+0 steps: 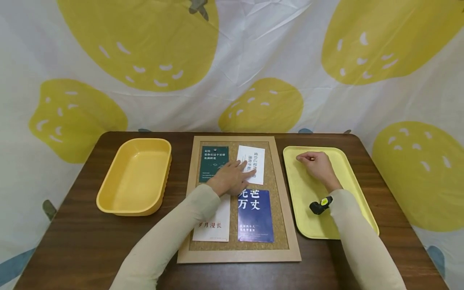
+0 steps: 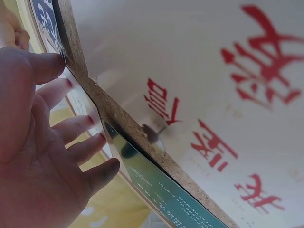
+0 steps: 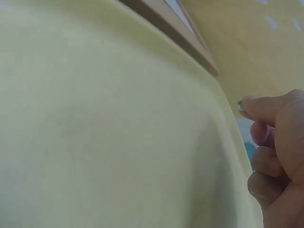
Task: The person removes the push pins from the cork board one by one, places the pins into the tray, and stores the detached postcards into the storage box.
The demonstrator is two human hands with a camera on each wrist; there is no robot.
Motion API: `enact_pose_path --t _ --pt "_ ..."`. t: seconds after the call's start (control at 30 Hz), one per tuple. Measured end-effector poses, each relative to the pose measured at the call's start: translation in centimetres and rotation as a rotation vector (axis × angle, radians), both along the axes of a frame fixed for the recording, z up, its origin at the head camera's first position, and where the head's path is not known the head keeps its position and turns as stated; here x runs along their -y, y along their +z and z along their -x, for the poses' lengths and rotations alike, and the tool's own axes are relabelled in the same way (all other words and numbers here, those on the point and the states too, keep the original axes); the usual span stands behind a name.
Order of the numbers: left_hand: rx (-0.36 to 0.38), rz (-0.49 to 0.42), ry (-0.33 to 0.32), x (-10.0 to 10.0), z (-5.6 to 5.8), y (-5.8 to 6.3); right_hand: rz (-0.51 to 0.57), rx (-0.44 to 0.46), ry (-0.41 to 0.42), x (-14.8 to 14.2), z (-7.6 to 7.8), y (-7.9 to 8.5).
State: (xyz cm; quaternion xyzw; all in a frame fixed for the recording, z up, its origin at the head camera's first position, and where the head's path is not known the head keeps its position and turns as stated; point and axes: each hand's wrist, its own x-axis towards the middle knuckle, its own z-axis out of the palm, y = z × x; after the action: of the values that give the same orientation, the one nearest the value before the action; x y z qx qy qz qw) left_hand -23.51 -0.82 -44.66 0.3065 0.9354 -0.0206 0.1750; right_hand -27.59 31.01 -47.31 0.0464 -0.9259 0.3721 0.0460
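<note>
My left hand [image 1: 232, 177] lies over the middle of a framed cork board [image 1: 233, 245], its fingers spread and touching a white card [image 1: 259, 173] at the upper right. Beside it are a dark green card [image 1: 207, 169], a blue card [image 1: 255, 220] and a white card with red writing [image 1: 210, 234], partly under my left sleeve. Above the pale yellow tray [image 1: 309, 225], my right hand [image 1: 317, 167] pinches a small silvery thumbtack [image 3: 241, 106] between thumb and forefinger, the other fingers curled in. Another tack [image 1: 215, 150] sits at the green card's top.
A deep yellow plastic bin [image 1: 133, 177] stands on the left of the brown wooden table [image 1: 83, 229]. The tray lies just right of the board. Behind the table hangs a white curtain [image 1: 163, 108] with yellow fruit prints. A black camera [image 1: 320, 207] sits at my right wrist.
</note>
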Motion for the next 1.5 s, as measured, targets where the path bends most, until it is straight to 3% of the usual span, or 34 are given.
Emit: enact_pose_path --t 0.6,1.5 --pt "0.012 -0.010 0.009 0.0 0.0 0.0 -0.073 0.041 0.026 -2.1 -1.0 -0.9" --pt "0.043 -0.020 0.021 0.0 0.0 0.2 0.003 0.061 -0.001 -2.4 -0.9 -0.6"
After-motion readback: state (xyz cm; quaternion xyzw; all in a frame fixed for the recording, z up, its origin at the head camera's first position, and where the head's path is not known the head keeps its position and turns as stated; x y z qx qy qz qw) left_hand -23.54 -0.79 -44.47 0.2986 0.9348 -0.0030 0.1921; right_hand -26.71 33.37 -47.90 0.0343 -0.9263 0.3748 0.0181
